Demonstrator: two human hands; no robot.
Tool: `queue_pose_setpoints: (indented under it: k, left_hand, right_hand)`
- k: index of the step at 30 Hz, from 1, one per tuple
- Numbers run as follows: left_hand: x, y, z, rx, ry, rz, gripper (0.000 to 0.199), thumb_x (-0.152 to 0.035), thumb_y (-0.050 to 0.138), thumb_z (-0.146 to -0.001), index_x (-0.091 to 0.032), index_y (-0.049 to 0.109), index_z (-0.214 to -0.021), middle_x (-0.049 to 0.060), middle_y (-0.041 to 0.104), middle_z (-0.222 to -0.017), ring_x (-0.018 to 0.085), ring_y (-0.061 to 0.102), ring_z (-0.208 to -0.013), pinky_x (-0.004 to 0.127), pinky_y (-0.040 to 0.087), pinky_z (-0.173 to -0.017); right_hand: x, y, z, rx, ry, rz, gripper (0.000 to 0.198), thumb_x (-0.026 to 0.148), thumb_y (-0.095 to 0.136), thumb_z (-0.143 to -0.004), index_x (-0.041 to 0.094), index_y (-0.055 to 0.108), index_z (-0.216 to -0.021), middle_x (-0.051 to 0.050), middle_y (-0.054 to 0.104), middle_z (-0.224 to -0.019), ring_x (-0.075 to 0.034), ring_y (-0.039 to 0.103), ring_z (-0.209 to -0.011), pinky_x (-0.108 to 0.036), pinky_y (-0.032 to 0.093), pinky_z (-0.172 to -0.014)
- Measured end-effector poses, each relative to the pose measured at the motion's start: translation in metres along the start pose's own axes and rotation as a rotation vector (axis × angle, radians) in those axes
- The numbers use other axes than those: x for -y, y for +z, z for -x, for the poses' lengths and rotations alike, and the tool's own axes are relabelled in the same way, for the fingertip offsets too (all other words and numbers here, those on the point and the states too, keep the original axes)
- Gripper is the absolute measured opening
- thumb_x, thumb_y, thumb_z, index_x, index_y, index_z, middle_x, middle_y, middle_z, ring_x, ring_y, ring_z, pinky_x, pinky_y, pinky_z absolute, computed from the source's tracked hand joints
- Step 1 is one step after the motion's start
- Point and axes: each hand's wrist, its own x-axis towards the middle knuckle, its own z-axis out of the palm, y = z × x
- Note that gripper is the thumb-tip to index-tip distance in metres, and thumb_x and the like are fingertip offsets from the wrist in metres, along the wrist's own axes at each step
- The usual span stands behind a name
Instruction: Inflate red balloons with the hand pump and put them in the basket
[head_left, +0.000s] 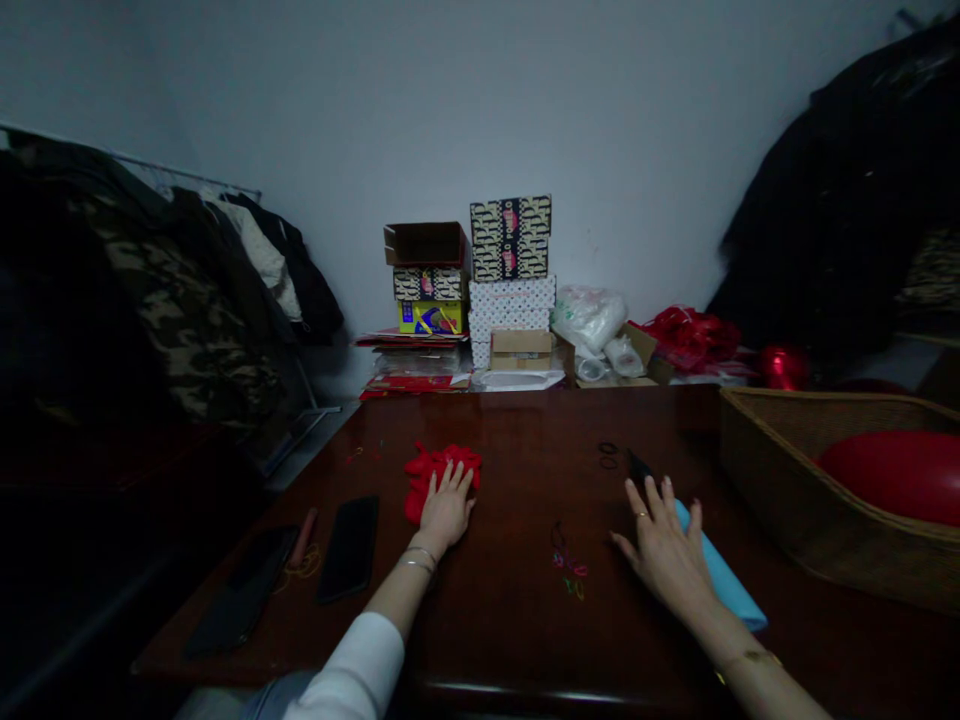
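Observation:
My left hand (445, 512) lies flat with fingers stretched out on a crumpled red cloth item (417, 492), possibly knitted, on the dark wooden table (495, 620). Part of the red item is hidden beneath the fingers. To the right, my right hand (666, 550) is spread open, palm down, nothing visible in its grasp. Beside and partly under it runs a long light-blue item (729, 582); a black pointed object (637, 466) shows just beyond the fingertips. Two black hair ties (608, 456) lie farther off, and several small coloured bands (571, 568) lie between my hands.
Two dark phones (349, 548) (244, 590) lie at left, with a reddish stick (303, 540) and yellow band (301, 568) between them. At right stands a wicker basket (810, 520) holding a red rounded object (896, 474). Stacked boxes (512, 310) stand behind the table.

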Motion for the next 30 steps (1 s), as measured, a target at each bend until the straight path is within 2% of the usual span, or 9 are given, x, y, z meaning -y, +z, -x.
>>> queue_pose_setpoints:
  k: [6, 12, 14, 16, 19, 22, 26, 30]
  left_hand:
    - [-0.001, 0.007, -0.016, 0.010, -0.001, 0.018, 0.048, -0.024, 0.042, -0.086, -0.017, 0.044, -0.134, 0.010, 0.033, -0.145, 0.026, 0.018, -0.137, 0.047, 0.011, -0.110]
    - [0.009, -0.002, -0.010, 0.042, -0.037, 0.147, 0.054, -0.035, 0.045, -0.086, -0.019, 0.039, -0.137, 0.011, 0.033, -0.145, 0.027, 0.016, -0.137, 0.048, 0.009, -0.109]
    - [0.019, -0.010, -0.006, 0.086, -0.063, 0.198, 0.064, -0.047, 0.049, -0.082, -0.019, 0.036, -0.139, 0.013, 0.029, -0.147, 0.030, 0.013, -0.138, 0.052, 0.007, -0.108]
    - [0.030, -0.018, -0.001, 0.146, -0.048, 0.237, 0.084, -0.054, 0.062, -0.070, -0.021, 0.032, -0.140, 0.014, 0.021, -0.149, 0.033, 0.008, -0.138, 0.055, 0.005, -0.107]
    - [0.045, -0.025, 0.004, 0.214, -0.053, 0.260, 0.097, -0.048, 0.075, -0.057, -0.024, 0.032, -0.140, 0.015, 0.019, -0.150, 0.034, 0.007, -0.138, 0.058, 0.006, -0.105]
    - [0.052, -0.024, 0.006, 0.227, -0.071, 0.258, 0.080, -0.043, 0.072, -0.063, -0.025, 0.041, -0.135, 0.014, 0.028, -0.147, 0.033, 0.014, -0.137, 0.057, 0.010, -0.105]
    - [0.048, -0.022, 0.005, 0.207, -0.049, 0.229, 0.036, -0.037, 0.054, -0.082, -0.024, 0.062, -0.114, 0.012, 0.053, -0.130, 0.029, 0.034, -0.130, 0.050, 0.015, -0.107]
    - [0.042, -0.026, 0.004, 0.162, -0.054, 0.207, 0.033, -0.035, 0.039, -0.089, -0.023, 0.066, -0.106, 0.009, 0.062, -0.119, 0.025, 0.046, -0.122, 0.044, 0.022, -0.106]
  right_hand:
    - [0.001, 0.001, -0.002, 0.025, 0.001, -0.012, 0.067, 0.040, 0.038, -0.081, 0.006, 0.029, -0.138, -0.020, 0.021, -0.147, -0.034, -0.001, -0.137, -0.061, 0.005, -0.103]
    - [0.001, 0.001, -0.002, 0.045, 0.008, 0.005, 0.069, 0.040, 0.042, -0.080, 0.008, 0.027, -0.139, -0.020, 0.022, -0.146, -0.034, -0.002, -0.137, -0.061, 0.005, -0.103]
    - [0.002, -0.001, -0.003, 0.060, 0.011, 0.015, 0.070, 0.041, 0.044, -0.080, 0.008, 0.027, -0.139, -0.021, 0.023, -0.146, -0.034, -0.002, -0.137, -0.061, 0.004, -0.103]
    - [0.003, -0.002, -0.003, 0.076, 0.014, 0.023, 0.071, 0.041, 0.045, -0.079, 0.008, 0.027, -0.139, -0.020, 0.023, -0.147, -0.035, -0.003, -0.137, -0.061, 0.004, -0.103]
    - [0.003, -0.005, -0.002, 0.101, 0.020, 0.034, 0.071, 0.040, 0.045, -0.080, 0.008, 0.026, -0.140, -0.019, 0.020, -0.148, -0.034, -0.004, -0.137, -0.061, 0.003, -0.103]
    - [0.001, -0.007, -0.002, 0.142, 0.044, 0.069, 0.071, 0.040, 0.047, -0.080, 0.009, 0.026, -0.140, -0.019, 0.019, -0.148, -0.033, -0.005, -0.137, -0.060, 0.001, -0.104]
    - [-0.010, -0.008, -0.004, 0.256, 0.162, 0.137, 0.069, 0.042, 0.045, -0.081, 0.012, 0.027, -0.140, -0.018, 0.021, -0.148, -0.034, -0.002, -0.137, -0.065, -0.002, -0.100]
    - [-0.023, -0.007, -0.003, 0.413, 0.275, 0.177, 0.065, 0.040, 0.042, -0.083, 0.015, 0.026, -0.141, -0.017, 0.023, -0.147, -0.035, 0.013, -0.135, -0.069, -0.003, -0.097]
